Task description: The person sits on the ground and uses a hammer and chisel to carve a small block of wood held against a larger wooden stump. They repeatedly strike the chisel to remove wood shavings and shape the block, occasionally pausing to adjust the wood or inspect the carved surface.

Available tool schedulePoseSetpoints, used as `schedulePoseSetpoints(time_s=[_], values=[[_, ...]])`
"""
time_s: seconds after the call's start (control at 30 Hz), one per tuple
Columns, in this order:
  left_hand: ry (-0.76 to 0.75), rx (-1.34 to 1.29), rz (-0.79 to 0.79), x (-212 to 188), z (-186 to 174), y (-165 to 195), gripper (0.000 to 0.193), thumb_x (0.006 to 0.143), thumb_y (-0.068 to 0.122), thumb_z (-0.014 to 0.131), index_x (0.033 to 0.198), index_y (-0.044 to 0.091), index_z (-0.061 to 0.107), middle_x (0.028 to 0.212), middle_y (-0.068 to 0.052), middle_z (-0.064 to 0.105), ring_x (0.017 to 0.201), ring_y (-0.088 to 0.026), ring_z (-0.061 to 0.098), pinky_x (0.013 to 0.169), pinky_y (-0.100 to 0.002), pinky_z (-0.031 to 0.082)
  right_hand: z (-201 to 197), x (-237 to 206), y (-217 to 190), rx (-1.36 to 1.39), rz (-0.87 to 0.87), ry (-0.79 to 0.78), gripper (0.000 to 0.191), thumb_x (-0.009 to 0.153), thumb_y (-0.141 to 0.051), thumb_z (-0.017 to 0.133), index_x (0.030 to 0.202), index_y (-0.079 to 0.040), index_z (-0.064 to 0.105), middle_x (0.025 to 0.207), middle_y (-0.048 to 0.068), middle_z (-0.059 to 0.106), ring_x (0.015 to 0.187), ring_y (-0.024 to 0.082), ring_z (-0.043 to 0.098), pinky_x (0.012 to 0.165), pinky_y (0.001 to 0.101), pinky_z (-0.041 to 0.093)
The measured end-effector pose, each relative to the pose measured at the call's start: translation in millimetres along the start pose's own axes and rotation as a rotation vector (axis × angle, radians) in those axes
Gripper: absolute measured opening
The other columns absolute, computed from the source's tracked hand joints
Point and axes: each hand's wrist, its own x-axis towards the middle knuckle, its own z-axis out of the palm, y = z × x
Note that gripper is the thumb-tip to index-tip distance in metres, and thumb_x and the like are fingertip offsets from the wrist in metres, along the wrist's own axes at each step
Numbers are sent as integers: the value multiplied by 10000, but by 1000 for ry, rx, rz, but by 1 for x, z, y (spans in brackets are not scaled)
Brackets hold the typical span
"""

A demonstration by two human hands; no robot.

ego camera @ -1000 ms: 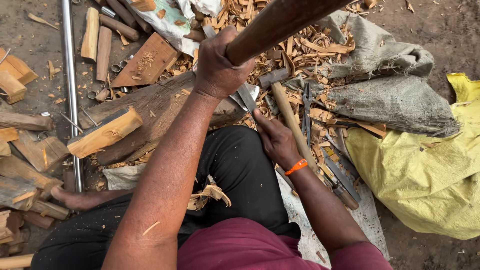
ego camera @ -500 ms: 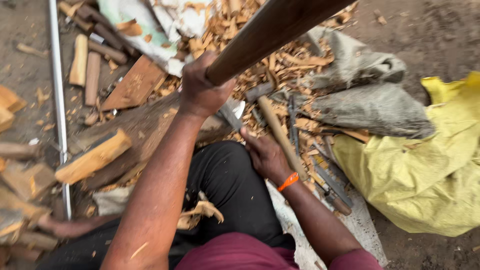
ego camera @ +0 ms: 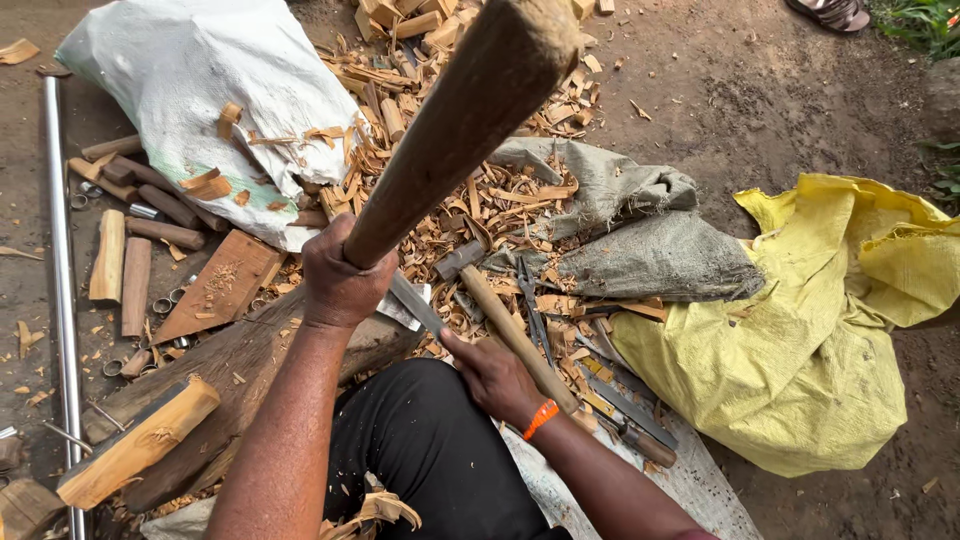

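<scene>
The left hand (ego camera: 340, 275) has a closed grip on a raised wooden club (ego camera: 450, 125). Below it, the right hand (ego camera: 495, 375) seems to steady a metal blade (ego camera: 415, 305) against the log (ego camera: 250, 365); its grip is unclear. A square blow suits best.

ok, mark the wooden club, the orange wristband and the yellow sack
wooden club (ego camera: 455, 120), head view, middle of its thick shaft.
orange wristband (ego camera: 540, 419), head view, top of the band.
yellow sack (ego camera: 800, 350), head view, its crumpled middle.
</scene>
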Motion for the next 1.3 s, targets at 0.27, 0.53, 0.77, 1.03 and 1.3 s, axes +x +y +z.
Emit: schedulePoseSetpoints(time_s=[0.27, 0.53, 0.77, 1.03, 1.3], values=[[-14, 21, -16, 0, 0, -4, 251, 850, 126, 782, 836, 86, 535, 719, -53, 646, 672, -174, 698, 629, -349, 578, 19, 35, -1, -102, 7, -12, 495, 1056, -216, 595, 1527, -339, 502, 798, 63, 567, 656, 210, 581, 616, 404, 518], [-4, -29, -17, 0, 1, 2, 223, 859, 105, 775, 836, 77, 555, 724, -52, 634, 669, -171, 670, 627, -349, 560, -5, -19, -1, 13, 54, -91, 496, 1045, -193, 586, 1515, -337, 514, 806, 74, 578, 697, 240, 623, 664, 419, 525], [-4, -11, 16, 0, -1, 2, 174, 869, 93, 757, 901, 65, 589, 779, -53, 649, 710, -167, 683, 665, -348, 568, 4, 30, 6, -10, -10, 13, 464, 1045, -191, 625, 1484, -324, 554, 793, 65, 581, 736, 252, 623, 699, 417, 520], [-1, -25, 11, 1, -1, 3, 181, 866, 99, 762, 903, 63, 589, 779, -66, 649, 713, -173, 681, 661, -348, 566, -8, -32, -2, -18, 63, -59, 500, 1032, -188, 622, 1504, -328, 538, 791, 77, 587, 683, 249, 618, 671, 420, 532], [33, 84, 190, 5, -1, -9, 193, 867, 108, 754, 981, 45, 611, 834, -134, 687, 771, -299, 709, 678, -422, 584, 5, 58, -7, 141, 7, 61, 406, 1024, -186, 654, 1424, -239, 612, 984, 119, 735, 875, 257, 734, 787, 396, 590]])
